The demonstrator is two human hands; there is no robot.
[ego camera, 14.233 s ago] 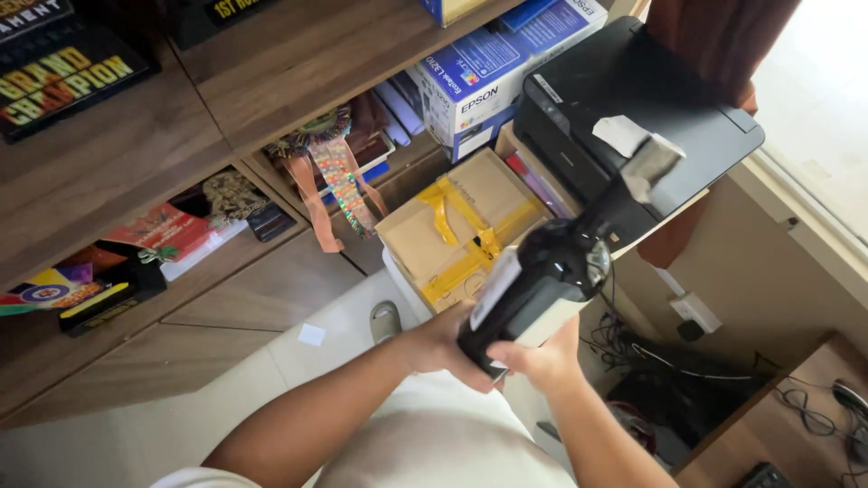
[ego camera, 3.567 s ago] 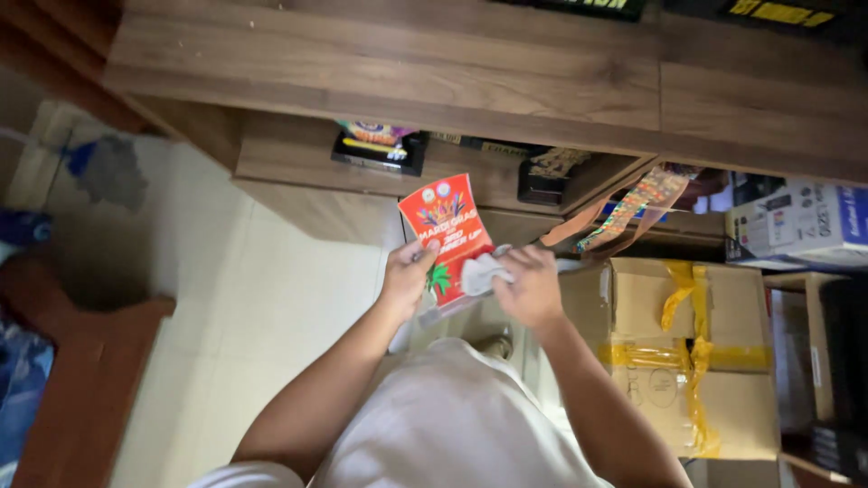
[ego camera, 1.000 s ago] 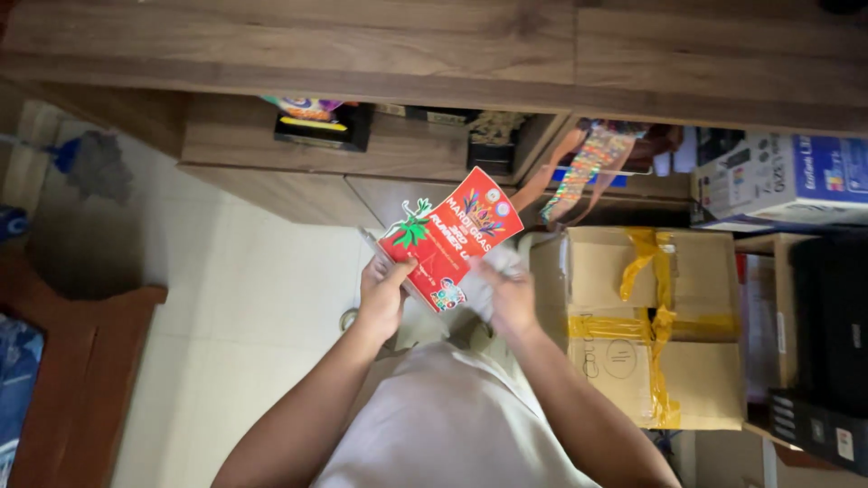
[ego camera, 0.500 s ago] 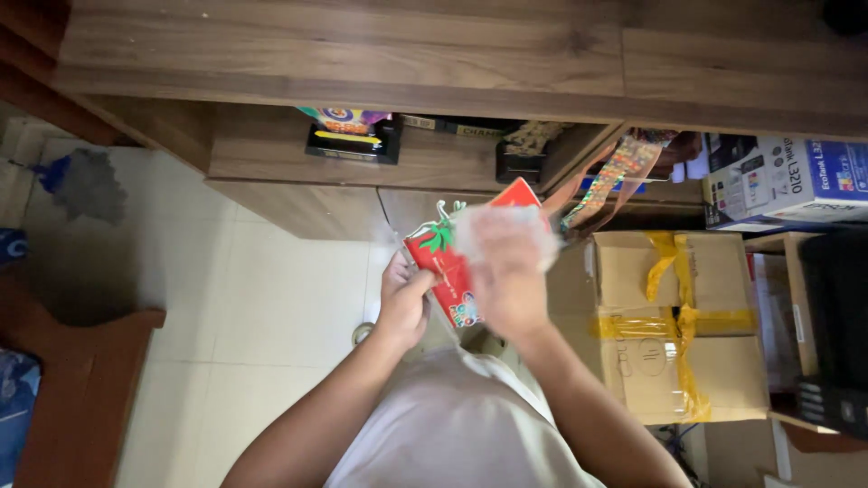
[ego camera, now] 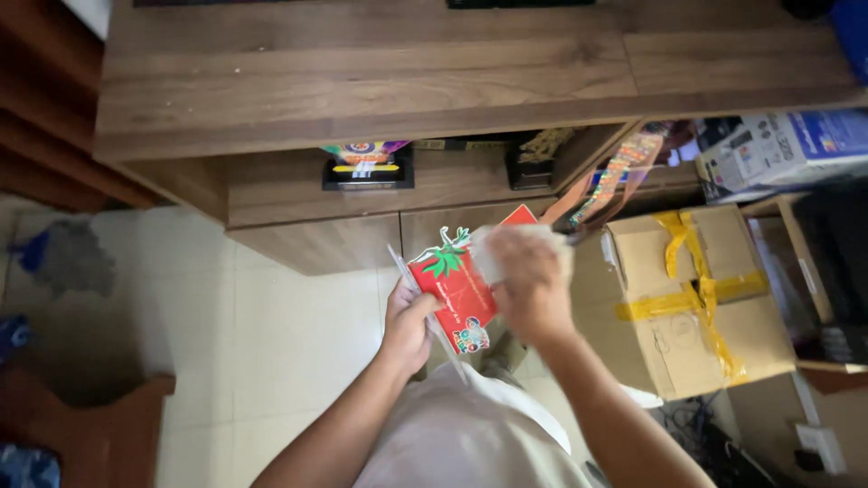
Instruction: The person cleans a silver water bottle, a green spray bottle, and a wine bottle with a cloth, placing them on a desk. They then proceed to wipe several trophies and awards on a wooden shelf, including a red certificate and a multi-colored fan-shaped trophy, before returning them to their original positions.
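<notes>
Far left, a dark wooden bench edge (ego camera: 86,425) borders the pale tiled floor (ego camera: 289,352). Above, a wooden shelf unit (ego camera: 380,81) spans the view; in its lower compartment stands a black plaque with a multicoloured top (ego camera: 368,165), and further right a dark ornament with a gold upper part (ego camera: 532,163). The left hand (ego camera: 409,327) is closed around the lower left edge of a red acrylic plaque (ego camera: 459,287), thumb across the front, holding it tilted in the air before the shelf front, above the person's lap. The plaque is red with a green palm motif at its upper corner, a small multicoloured emblem at its lower corner, and a clear backing edge showing along the left side. The right hand (ego camera: 529,287) is curled around a pale cloth (ego camera: 520,248) and presses it against the plaque's upper right face; the image is motion-blurred here, so exact finger placement cannot be told. Judgement: good wiping here calls for a firm left-hand pinch on the edge only, steady strokes across the face, and fingers kept off cleaned areas. To the right, striped ribbons (ego camera: 615,172) hang from the shelf. Below them sits a brown cardboard box (ego camera: 678,334) crossed with yellow tape. Upper right lies a white and blue carton (ego camera: 782,149).
</notes>
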